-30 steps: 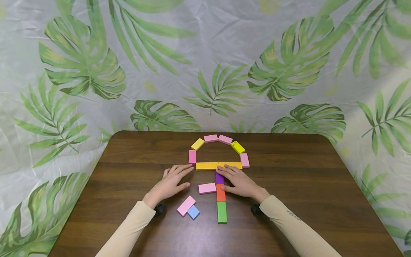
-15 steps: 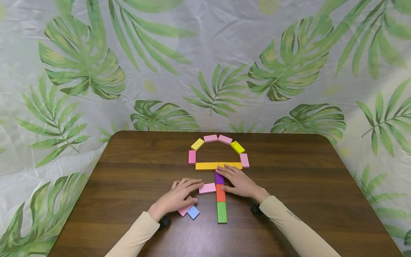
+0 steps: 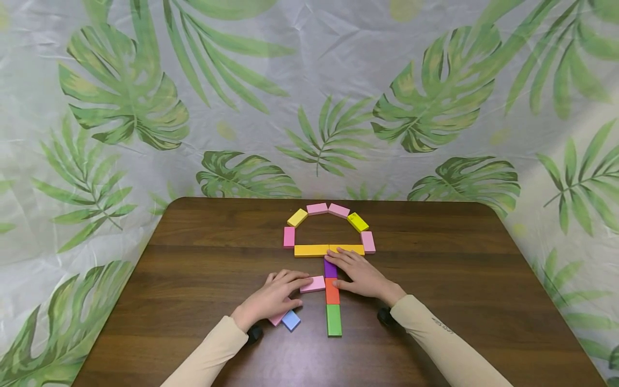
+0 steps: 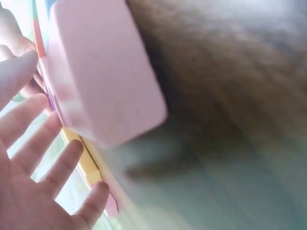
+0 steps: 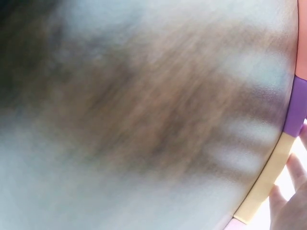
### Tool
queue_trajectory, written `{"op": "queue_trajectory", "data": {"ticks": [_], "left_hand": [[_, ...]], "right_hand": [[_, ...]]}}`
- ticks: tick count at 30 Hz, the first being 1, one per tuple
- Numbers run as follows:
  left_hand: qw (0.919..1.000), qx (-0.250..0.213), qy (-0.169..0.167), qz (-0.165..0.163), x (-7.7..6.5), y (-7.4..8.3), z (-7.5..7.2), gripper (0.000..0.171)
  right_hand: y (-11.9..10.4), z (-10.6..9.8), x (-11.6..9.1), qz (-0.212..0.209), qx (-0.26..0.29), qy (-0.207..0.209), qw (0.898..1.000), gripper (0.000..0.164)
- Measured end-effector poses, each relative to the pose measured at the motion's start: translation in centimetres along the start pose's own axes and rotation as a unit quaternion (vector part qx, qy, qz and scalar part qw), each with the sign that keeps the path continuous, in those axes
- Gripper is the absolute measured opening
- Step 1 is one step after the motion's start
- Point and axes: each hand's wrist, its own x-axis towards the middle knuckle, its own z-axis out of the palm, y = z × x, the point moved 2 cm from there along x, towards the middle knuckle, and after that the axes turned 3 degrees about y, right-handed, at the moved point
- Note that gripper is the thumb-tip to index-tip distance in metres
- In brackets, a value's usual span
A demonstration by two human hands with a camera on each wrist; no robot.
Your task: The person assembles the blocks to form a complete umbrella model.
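In the head view my left hand [image 3: 272, 300] reaches over the table, its fingertips at the left end of a pink block [image 3: 317, 284]. Beneath that hand, a second pink block [image 3: 277, 321] is mostly hidden, with a small blue block [image 3: 291, 321] against it. The left wrist view shows straight, spread fingers [image 4: 62, 167] and a pink block [image 4: 105, 72] close up. My right hand [image 3: 362, 277] lies with fingers extended over the right orange block [image 3: 357, 249] and the purple block [image 3: 330, 269], its thumb at the red block [image 3: 331, 293].
A green block [image 3: 334, 321] continues the column below the red one. Beside the right orange block lies another orange block [image 3: 310, 251]. Pink and yellow blocks [image 3: 297, 217] arch above them on the brown wooden table [image 3: 203, 242]. A leaf-print cloth [image 3: 319, 80] hangs behind.
My left hand has come from beside the left orange block down and right to the pink block, covering part of the lower pink block. The right hand has stayed in place.
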Motion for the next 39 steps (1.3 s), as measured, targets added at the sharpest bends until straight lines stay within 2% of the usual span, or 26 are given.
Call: {"op": "queue_trajectory", "data": {"ticks": [5, 14, 24, 31, 39], "left_hand": [[0.9999, -0.001, -0.001, 0.014, 0.7, 0.2, 0.0, 0.050], [0.9997, 0.023, -0.003, 0.012, 1.7, 0.1, 0.4, 0.048], [0.9989, 0.039, 0.018, 0.016, 2.2, 0.1, 0.5, 0.042], [0.9985, 0.046, 0.023, 0.018, 2.3, 0.0, 0.5, 0.040], [0.9990, 0.033, 0.026, 0.019, 1.7, -0.2, 0.1, 0.040]], "right_hand": [[0.1, 0.1, 0.0, -0.002, 0.003, 0.004, 1.000, 0.070], [0.1, 0.2, 0.1, 0.003, -0.004, 0.000, 1.000, 0.071], [0.0, 0.0, 0.0, -0.003, -0.001, 0.003, 1.000, 0.070], [0.1, 0.0, 0.0, 0.002, 0.002, 0.001, 1.000, 0.071], [0.1, 0.0, 0.0, -0.004, 0.001, -0.001, 1.000, 0.070]]}}
